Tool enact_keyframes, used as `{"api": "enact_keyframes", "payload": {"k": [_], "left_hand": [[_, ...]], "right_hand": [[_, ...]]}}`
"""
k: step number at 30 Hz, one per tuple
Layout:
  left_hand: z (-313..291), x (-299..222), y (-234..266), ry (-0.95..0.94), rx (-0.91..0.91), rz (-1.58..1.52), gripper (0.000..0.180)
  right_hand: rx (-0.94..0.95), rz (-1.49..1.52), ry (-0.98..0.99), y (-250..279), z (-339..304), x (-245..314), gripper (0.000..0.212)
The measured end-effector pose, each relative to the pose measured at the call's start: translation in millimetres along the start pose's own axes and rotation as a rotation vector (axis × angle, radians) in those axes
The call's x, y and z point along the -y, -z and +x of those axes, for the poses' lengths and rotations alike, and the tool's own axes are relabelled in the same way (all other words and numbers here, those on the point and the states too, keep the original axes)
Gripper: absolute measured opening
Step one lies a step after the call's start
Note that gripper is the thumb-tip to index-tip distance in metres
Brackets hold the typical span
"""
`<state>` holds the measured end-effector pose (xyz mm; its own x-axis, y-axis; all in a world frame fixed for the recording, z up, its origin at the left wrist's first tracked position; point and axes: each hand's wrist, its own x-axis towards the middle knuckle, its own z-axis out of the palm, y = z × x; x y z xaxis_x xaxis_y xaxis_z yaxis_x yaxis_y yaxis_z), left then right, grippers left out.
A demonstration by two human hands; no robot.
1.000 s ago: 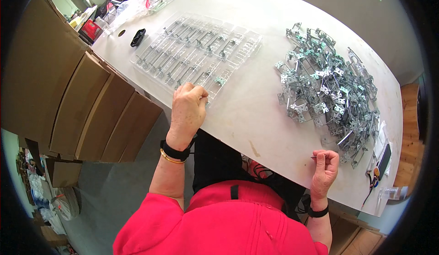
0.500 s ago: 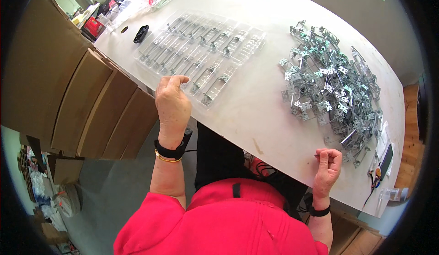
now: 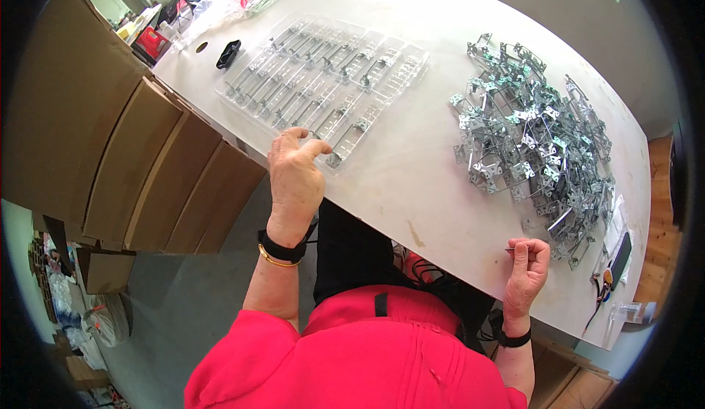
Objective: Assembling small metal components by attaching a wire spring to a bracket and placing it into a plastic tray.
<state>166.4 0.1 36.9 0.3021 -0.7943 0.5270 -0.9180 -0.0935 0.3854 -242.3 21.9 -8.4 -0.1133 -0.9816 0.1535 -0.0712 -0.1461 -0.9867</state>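
Note:
A clear plastic tray (image 3: 400, 104) with rows of slots lies on the table, with thin metal rods with bracket ends (image 3: 345, 126) in most of its slots. My left hand (image 3: 296, 178) is at the tray's near edge. Its thumb and index finger are apart, over the end of one metal piece; whether they touch it I cannot tell. My right hand (image 3: 525, 269) rests by the table's near edge at the right, thumb pressed to its curled fingers. A small thin dark tip sticks out of that pinch, too small to name.
A big tangled heap of metal brackets with rods (image 3: 536, 137) covers the table's right side. Beside it lie a cutting tool with a dark handle (image 3: 608, 277) and clear plastic scraps. A black holder (image 3: 228, 54) stands beyond the tray; cardboard boxes (image 3: 158, 167) line the left.
My left hand has moved right and slightly nearer to me, its thumb and index finger spreading at the tray's near edge. My right hand has stayed in place.

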Motion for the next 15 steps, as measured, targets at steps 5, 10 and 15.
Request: {"api": "enact_keyframes", "payload": {"k": [5,10,15], "left_hand": [[-4.2,1.7,-8.1,-0.019,0.066,0.023,0.034],[-5.1,1.1,-12.0,-0.036,0.077,0.005,0.036],[-2.3,-0.3,-7.8,-0.043,0.064,-0.04,0.036]], "right_hand": [[0.001,0.006,0.001,-0.2,0.1,-0.3,0.015],[-0.002,0.014,-0.004,0.0,-0.3,-0.1,0.015],[0.012,0.003,-0.005,1.0,0.2,-0.2,0.014]]}}
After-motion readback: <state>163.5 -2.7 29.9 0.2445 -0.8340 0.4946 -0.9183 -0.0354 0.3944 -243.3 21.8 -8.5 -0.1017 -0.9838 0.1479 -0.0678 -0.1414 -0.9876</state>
